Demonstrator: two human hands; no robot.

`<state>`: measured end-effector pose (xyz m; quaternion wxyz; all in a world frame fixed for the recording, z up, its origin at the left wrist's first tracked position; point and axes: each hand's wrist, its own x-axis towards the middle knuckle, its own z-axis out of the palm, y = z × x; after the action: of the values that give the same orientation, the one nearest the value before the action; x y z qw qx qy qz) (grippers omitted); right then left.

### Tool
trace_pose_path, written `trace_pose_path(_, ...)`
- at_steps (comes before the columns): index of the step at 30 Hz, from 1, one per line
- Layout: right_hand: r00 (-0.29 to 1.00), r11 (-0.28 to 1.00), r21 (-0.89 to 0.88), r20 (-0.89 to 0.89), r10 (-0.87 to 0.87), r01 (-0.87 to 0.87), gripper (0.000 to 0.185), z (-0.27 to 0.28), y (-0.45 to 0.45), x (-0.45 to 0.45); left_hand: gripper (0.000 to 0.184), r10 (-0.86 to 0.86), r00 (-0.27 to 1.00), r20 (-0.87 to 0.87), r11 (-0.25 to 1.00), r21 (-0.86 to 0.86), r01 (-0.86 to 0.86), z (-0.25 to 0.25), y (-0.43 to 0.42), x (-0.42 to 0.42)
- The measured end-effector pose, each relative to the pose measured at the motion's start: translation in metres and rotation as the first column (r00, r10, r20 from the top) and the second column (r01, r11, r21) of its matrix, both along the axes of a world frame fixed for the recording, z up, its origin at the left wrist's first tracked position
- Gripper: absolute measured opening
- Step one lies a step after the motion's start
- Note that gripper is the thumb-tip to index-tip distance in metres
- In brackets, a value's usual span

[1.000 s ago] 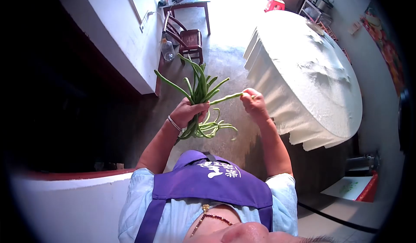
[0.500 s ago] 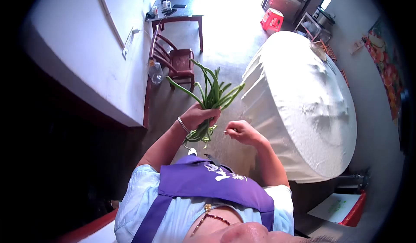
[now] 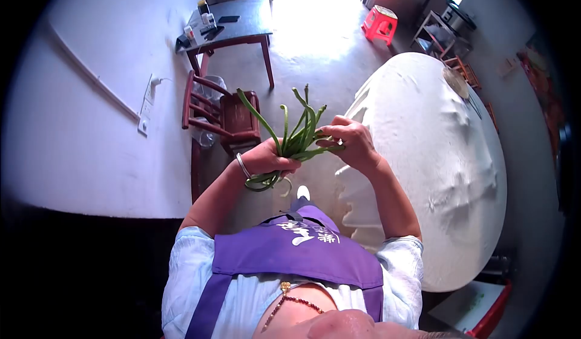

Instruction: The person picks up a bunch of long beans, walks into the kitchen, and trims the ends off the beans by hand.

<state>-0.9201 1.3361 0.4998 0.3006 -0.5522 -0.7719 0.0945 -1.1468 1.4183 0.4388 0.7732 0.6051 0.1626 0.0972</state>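
Note:
A bunch of long green beans point(image 3: 296, 139) is wrapped in the fingers of my left hand point(image 3: 270, 157), in front of my purple apron point(image 3: 296, 242). Most of the stems fan out upward and to the right. Their lower ends curl into loops below the fist. My right hand point(image 3: 352, 140) is at the right side of the bunch, its thumb and fingers pinched on the tips of some beans. A silvery bracelet point(image 3: 243, 166) circles my left wrist.
To the right stands a round table with a white cloth point(image 3: 436, 157). A wooden chair point(image 3: 239, 118) and a dark table point(image 3: 242, 21) holding small items are ahead on the left. A red stool point(image 3: 380, 24) stands farther off. A white wall point(image 3: 91, 157) runs along the left.
My right hand has risen from below the bunch and closed on the bean tips at its right side. The view has shifted forward, with a white shoe showing below the beans.

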Motion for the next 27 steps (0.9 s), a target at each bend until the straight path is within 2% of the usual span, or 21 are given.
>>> trace_pose_path(8, 0.993, 0.990, 0.110, 0.090, 0.079, -0.089, 0.023, -0.005, 0.105, 0.072, 0.006, 0.052, 0.998, -0.031, 0.999, 0.010, -0.052, 0.000, 0.092, 0.077)
trace_pose_path(9, 0.992, 0.989, 0.121, 0.102, 0.078, -0.090, 0.024, -0.005, 0.121, 0.080, 0.008, 0.053, 0.998, -0.025, 0.996, 0.072, -0.051, 0.000, 0.106, 0.085)
trace_pose_path(12, 0.987, 0.984, 0.122, 0.108, 0.121, -0.134, 0.024, -0.008, 0.157, 0.100, 0.007, 0.012, 0.999, -0.036, 0.996, 0.091, -0.009, 0.000, 0.143, 0.104)
trace_pose_path(15, 0.990, 0.988, 0.061, 0.028, 0.137, -0.138, 0.028, -0.014, 0.192, 0.119, 0.007, 0.021, 0.998, -0.057, 0.999, 0.042, -0.018, 0.001, 0.183, 0.118)
trace_pose_path(17, 0.993, 0.992, 0.031, -0.008, 0.120, -0.120, 0.028, -0.017, 0.215, 0.132, 0.010, -0.002, 1.000, -0.015, 0.999, 0.038, 0.002, -0.007, 0.215, 0.128)
trace_pose_path(20, 0.999, 1.000, 0.001, 0.022, -0.028, 0.028, 0.024, -0.019, 0.254, 0.154, 0.010, 0.039, 0.998, -0.048, 0.999, 0.021, -0.038, -0.018, 0.267, 0.144)
trace_pose_path(21, 0.998, 0.998, -0.014, 0.037, -0.055, 0.055, 0.020, -0.021, 0.266, 0.160, 0.011, 0.033, 0.999, 0.003, 0.999, -0.024, -0.033, -0.029, 0.286, 0.149)
trace_pose_path(24, 0.996, 0.996, -0.028, -0.019, -0.085, 0.084, 0.014, -0.034, 0.310, 0.173, 0.013, 0.077, 0.995, 0.067, 0.997, -0.035, -0.075, -0.050, 0.339, 0.169)
trace_pose_path(27, 0.980, 0.978, -0.159, -0.130, -0.153, 0.131, 0.011, -0.033, 0.350, 0.181, 0.013, 0.076, 0.995, 0.067, 0.994, -0.085, -0.071, -0.052, 0.390, 0.184)
